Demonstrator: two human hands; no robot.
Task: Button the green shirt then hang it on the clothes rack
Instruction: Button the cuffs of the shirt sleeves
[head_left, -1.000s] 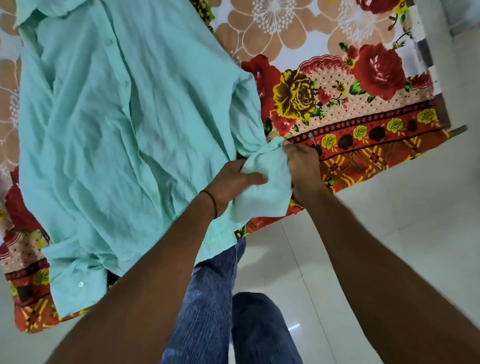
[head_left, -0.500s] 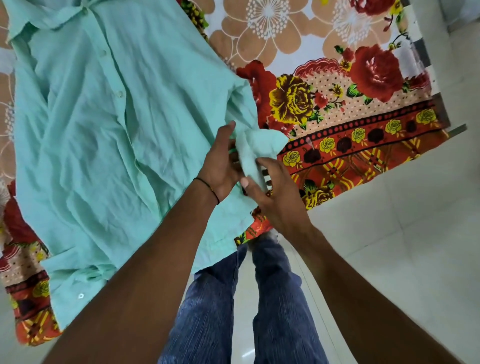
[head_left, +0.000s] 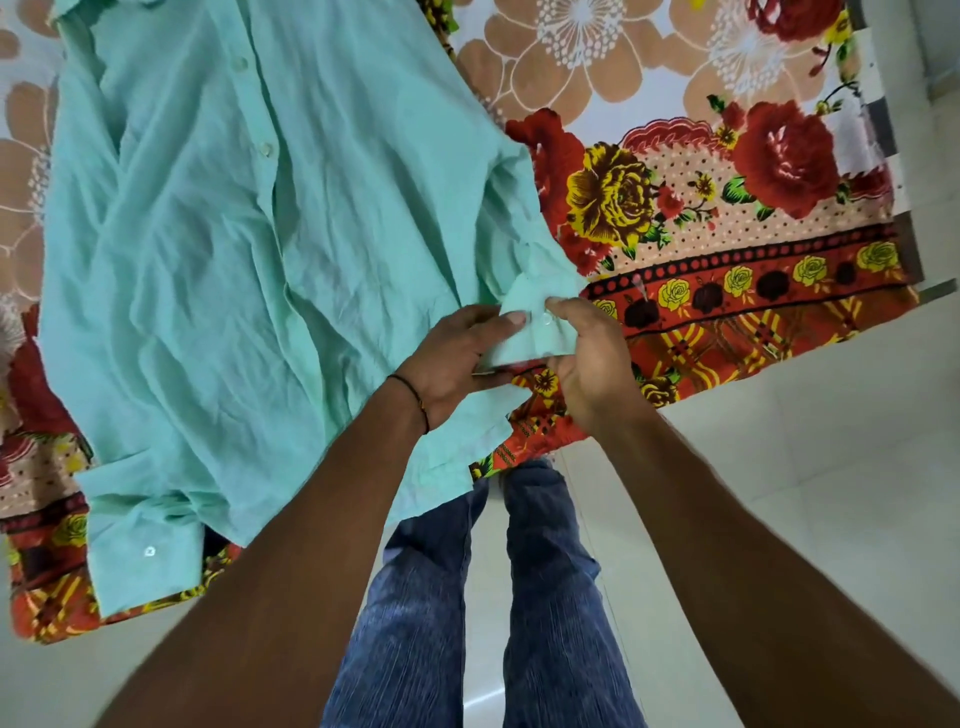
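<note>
The mint-green shirt (head_left: 249, 249) lies front up on a flowered bedsheet (head_left: 727, 156), its placket buttons running down the middle. Its right sleeve cuff (head_left: 537, 332) is lifted near the bed's front edge, and a small white button shows on it. My left hand (head_left: 457, 364) pinches the cuff's left side with thumb on top. My right hand (head_left: 592, 358) pinches the cuff's right side beside the button. The other cuff (head_left: 145, 545) lies flat at lower left with its own button showing. No clothes rack is in view.
The bed's front edge runs diagonally from lower left to right. Pale tiled floor (head_left: 805, 493) lies below and to the right of it. My legs in blue jeans (head_left: 519, 597) stand against the bed edge.
Both hands turned and flattened the bunched cuff, so its button now faces up between my thumbs. The view shifted slightly lower on the shirt.
</note>
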